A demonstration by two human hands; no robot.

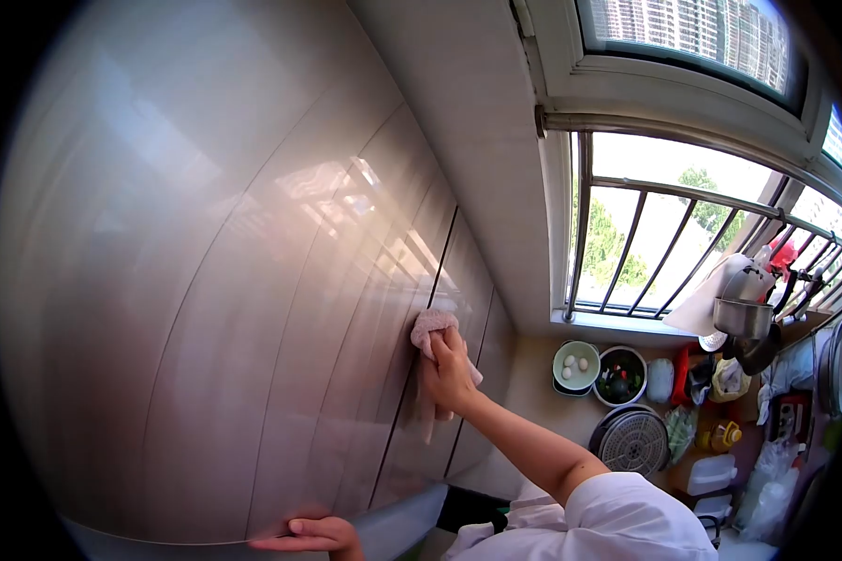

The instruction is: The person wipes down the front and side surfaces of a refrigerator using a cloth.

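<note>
My right hand (449, 374) is closed around a pale pink cloth (435, 327) and presses it against the glossy grey cabinet doors (253, 309), beside a dark gap between two panels. Part of the cloth hangs down below my fingers. Low in view, my left hand (313, 538) is open, its fingers stretched out along the bottom edge of the doors. The wrist below it runs out of the picture. A white sleeve (627, 519) covers my right upper arm.
To the right, a window (664, 234) has metal bars (631, 238). Pots and ladles hang by it, including a steel saucepan (742, 318). Below are a green bowl with eggs (576, 366), a bowl of vegetables (620, 376), a round grey rack (632, 441) and an oil bottle (720, 436).
</note>
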